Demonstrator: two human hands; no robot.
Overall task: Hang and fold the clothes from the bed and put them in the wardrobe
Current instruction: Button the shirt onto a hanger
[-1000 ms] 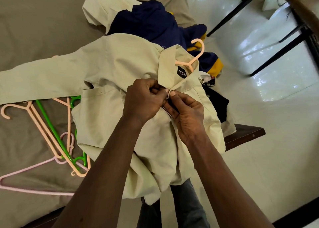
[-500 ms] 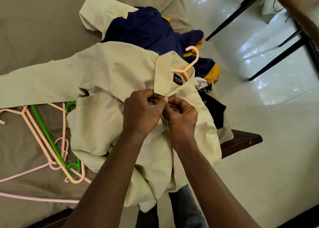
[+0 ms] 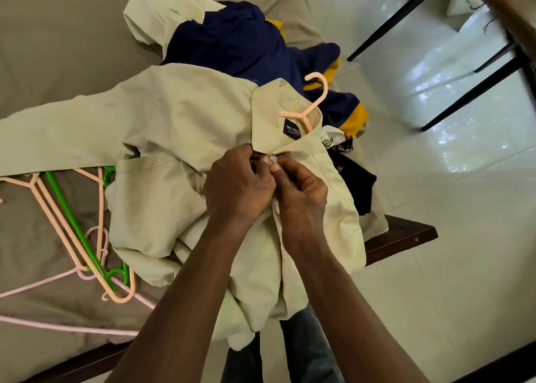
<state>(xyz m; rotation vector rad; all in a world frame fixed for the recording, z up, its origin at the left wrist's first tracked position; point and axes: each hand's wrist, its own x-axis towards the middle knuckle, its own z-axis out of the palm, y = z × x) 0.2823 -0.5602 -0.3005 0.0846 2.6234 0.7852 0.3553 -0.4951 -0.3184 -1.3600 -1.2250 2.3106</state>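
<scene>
both hands have moved up the cream shirt [image 3: 179, 115] to just below the peach hanger [image 3: 316, 92]; left hand [image 3: 237, 185] and right hand [image 3: 301, 191] pinch the top button [image 3: 272, 158] and placket. shirt lies on the bed [image 3: 43, 34], probably nearly ready to hang

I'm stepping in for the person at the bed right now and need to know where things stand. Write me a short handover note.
Left hand: pinches the cream shirt front just below the collar.
Right hand: pinches the facing edge at the top button.
Things: the shirt lies on the bed with a peach hanger inside, hook out of the collar. A navy garment and other clothes are piled behind it, and spare hangers lie on the bed by it.
Done: hanger is in the shirt.
Left: finish the button, hang the shirt in the wardrobe, not in view, then handle the pile.
</scene>
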